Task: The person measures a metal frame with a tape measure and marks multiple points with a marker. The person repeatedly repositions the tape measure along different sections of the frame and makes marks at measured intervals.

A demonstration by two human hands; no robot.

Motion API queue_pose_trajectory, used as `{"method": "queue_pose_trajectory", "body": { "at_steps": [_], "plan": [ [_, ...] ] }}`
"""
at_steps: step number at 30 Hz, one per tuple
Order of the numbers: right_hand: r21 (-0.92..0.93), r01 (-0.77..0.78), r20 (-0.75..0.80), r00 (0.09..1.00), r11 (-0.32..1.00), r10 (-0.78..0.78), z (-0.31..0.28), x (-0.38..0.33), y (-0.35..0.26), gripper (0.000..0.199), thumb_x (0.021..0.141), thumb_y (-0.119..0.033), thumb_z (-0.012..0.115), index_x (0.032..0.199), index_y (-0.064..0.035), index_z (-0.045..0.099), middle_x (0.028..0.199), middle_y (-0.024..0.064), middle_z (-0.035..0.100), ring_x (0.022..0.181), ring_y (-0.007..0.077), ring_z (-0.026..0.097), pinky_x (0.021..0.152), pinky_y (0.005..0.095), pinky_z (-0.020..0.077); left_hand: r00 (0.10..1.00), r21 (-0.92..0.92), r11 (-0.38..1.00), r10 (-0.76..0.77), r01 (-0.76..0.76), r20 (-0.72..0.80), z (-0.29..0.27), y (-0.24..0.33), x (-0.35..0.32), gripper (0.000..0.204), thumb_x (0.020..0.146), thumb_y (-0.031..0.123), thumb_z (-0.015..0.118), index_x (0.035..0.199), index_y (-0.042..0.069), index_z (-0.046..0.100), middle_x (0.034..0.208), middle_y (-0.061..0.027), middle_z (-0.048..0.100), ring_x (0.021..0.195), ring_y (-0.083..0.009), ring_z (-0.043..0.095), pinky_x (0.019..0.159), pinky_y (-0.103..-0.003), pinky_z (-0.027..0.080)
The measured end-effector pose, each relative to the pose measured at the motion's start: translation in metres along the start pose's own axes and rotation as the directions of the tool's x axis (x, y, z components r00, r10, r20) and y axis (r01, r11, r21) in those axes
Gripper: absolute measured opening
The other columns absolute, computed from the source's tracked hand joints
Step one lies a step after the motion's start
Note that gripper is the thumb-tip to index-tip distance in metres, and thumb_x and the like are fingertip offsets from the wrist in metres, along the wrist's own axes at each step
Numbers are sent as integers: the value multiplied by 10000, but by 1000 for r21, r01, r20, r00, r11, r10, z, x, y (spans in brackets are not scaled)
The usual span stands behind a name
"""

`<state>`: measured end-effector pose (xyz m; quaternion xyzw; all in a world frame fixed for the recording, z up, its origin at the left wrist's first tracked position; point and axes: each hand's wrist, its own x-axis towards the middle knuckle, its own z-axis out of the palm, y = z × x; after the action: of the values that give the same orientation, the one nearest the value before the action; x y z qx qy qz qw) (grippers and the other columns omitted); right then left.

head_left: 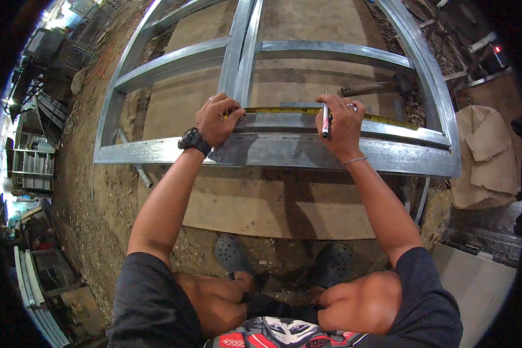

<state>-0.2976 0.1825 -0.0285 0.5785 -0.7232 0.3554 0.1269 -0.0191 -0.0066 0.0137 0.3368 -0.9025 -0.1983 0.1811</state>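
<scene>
– Metal frame [142,152]?
– Silver-grey, streaked.
– Tape blade [284,109]?
– Yellow, dark markings.
– Marker [325,119]?
– White barrel, red print, black end.
– Wristwatch [195,141]?
– Black.
– Clogs [232,252]?
– Dark grey, dotted with holes.
– Shirt [151,298]?
– Dark sleeves; red, white and grey patterned front.
– Board [249,217] underneath?
– Tan, with darker smudges.

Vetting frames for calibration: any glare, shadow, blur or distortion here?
Head view: metal frame bowed by the fisheye, picture corners black; patches along the left edge blown out; dark shadows on the brown board; yellow tape measure and marker look fairly sharp.
</scene>
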Motion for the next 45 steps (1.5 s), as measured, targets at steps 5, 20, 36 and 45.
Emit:
{"method": "queue_pose_trajectory", "body": {
  "at_steps": [5, 20, 36, 45],
  "plan": [
    [-32, -8, 15, 1000, 999, 9, 2, -1, 1, 337, 843, -168, 756, 1174, -192, 697, 1127, 33, 765, 1076, 278, 674, 1066, 465, 352, 999, -95, 995, 42, -44, -26, -1, -6, 0, 153, 943, 185, 744, 1055, 83, 764, 1003, -115, 702, 991, -347, 687, 881, -451, 550],
    [-22, -6, -11, 1000, 1000, 6, -2, 0, 0, 305, 843, -185, 743, 1147, -196, 723, 1111, 26, 757, 1076, 268, 653, 1071, 467, 358, 999, -108, 993, 41, -41, -1, 0, -14, 2, 136, 953, 165, 731, 1034, 64, 774, 1026, -128, 700, 1046, -365, 678, 914, -455, 543],
    [-46, -6, -17, 1000, 999, 5, 0, 0, 0, 286, 858, -199, 741, 1143, -179, 726, 1099, 27, 761, 1055, 251, 651, 1067, 468, 361, 990, -50, 990, 125, -129, -72, 5, -16, 1, 98, 947, 125, 740, 1003, 44, 746, 1003, -122, 699, 977, -336, 698, 862, -424, 550],
    [-39, 0, -37, 999, 999, -1, 2, 0, 2, 286, 853, -177, 724, 1138, -194, 714, 1049, 34, 748, 1047, 264, 655, 1055, 444, 345, 995, -50, 995, 86, -89, -50, 4, -12, 2, 96, 943, 127, 736, 993, 46, 741, 1011, -124, 701, 996, -334, 698, 872, -427, 549]
  ]
}}
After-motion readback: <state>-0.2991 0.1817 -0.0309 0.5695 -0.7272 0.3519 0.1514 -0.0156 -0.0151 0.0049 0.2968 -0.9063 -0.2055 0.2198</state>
